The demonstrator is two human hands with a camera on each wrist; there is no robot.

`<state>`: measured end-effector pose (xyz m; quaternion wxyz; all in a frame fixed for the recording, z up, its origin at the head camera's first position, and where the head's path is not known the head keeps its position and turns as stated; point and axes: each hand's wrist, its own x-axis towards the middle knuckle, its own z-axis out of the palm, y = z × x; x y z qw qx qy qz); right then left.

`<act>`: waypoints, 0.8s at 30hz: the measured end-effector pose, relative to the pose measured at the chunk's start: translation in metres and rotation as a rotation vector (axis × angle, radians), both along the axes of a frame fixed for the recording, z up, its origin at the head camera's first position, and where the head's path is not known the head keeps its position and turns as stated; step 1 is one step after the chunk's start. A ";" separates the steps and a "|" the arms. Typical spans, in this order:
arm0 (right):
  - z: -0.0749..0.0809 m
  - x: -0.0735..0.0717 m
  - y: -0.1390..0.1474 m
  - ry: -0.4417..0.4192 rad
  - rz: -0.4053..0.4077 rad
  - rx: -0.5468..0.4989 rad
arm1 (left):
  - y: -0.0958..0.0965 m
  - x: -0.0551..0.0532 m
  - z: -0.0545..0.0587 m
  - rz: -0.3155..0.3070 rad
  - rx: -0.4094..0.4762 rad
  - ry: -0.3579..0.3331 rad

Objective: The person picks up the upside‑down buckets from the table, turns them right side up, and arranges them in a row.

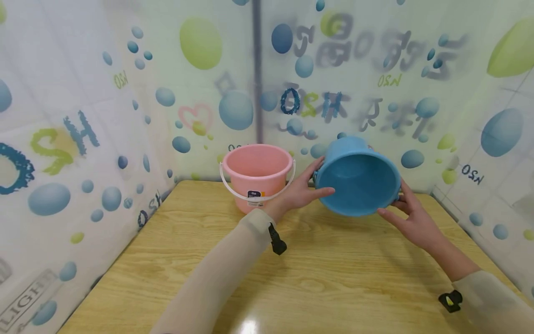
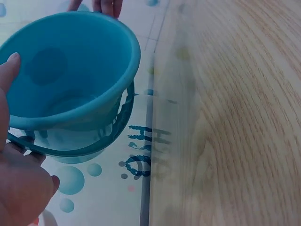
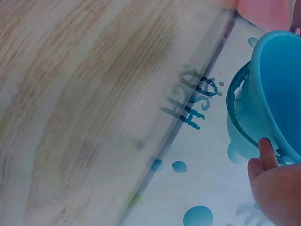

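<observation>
A blue bucket is held in the air above the back of the table, tilted so its open mouth faces me. My left hand grips its left side, thumb at the rim and the other fingers behind. On the opposite side my right hand holds the bucket near the rim. The left wrist view shows the inside of the blue bucket and its blue handle hanging below the rim. Upright on the table, just left of my left hand, stands a pink bucket with its white handle lowered.
The wood-grain table runs back to a patterned curtain with bubbles and lettering. Similar curtains border the left and right sides. My left forearm crosses in front of the pink bucket's side.
</observation>
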<state>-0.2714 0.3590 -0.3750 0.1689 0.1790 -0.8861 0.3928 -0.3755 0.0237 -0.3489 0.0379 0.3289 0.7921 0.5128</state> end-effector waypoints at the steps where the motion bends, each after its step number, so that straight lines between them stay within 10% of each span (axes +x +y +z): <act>1: 0.000 -0.001 -0.001 0.012 0.009 -0.005 | 0.000 0.000 0.001 -0.001 0.004 0.003; 16: 0.011 0.002 -0.001 0.010 -0.051 0.036 | -0.012 0.001 0.007 -0.161 0.001 0.033; 24: 0.015 0.004 -0.002 0.033 -0.065 0.061 | -0.019 0.001 0.005 -0.145 -0.014 0.042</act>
